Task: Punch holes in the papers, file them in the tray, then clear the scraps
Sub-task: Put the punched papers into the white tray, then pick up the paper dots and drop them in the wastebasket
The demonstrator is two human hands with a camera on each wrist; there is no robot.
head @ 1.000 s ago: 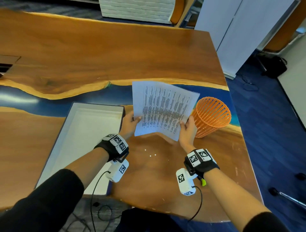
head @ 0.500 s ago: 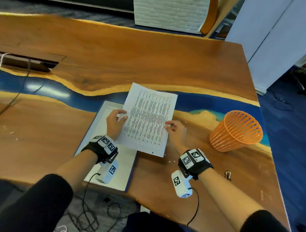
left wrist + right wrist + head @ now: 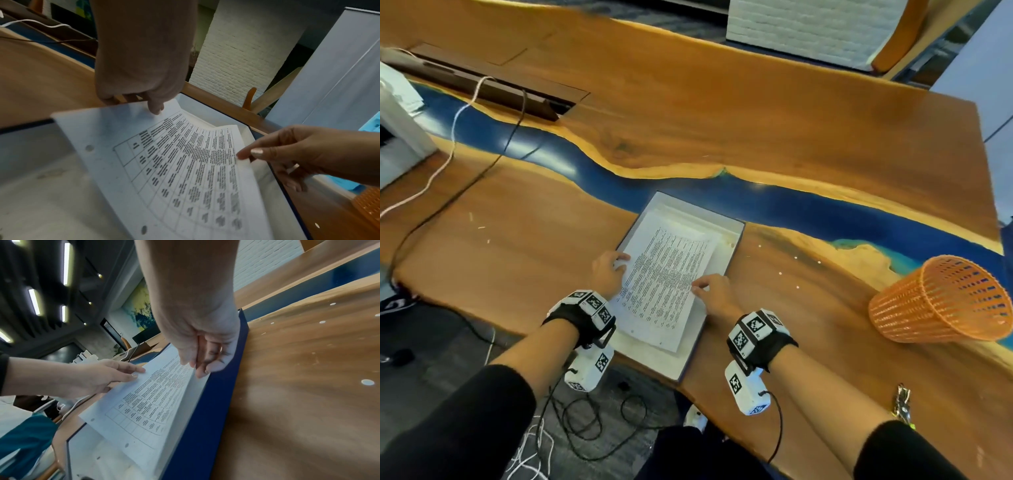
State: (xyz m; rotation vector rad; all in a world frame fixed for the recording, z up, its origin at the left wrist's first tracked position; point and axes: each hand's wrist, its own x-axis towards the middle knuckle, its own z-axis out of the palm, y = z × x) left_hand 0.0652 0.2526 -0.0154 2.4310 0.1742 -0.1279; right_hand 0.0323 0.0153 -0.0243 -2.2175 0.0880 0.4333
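I have lowered the punched papers [image 3: 667, 274] from above the bench into the white tray [image 3: 734, 229]. My left hand [image 3: 607, 274] pinches their left edge and my right hand [image 3: 714, 294] their right. Let go unevenly and the bowed sheets may catch the tray's wall.

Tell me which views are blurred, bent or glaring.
Head view: sharp, edges bowed, ceiling light glaring off the table's blue strip. Left wrist view: papers curve with lens distortion, near tray soft. Right wrist view: table wood streaked with blur.
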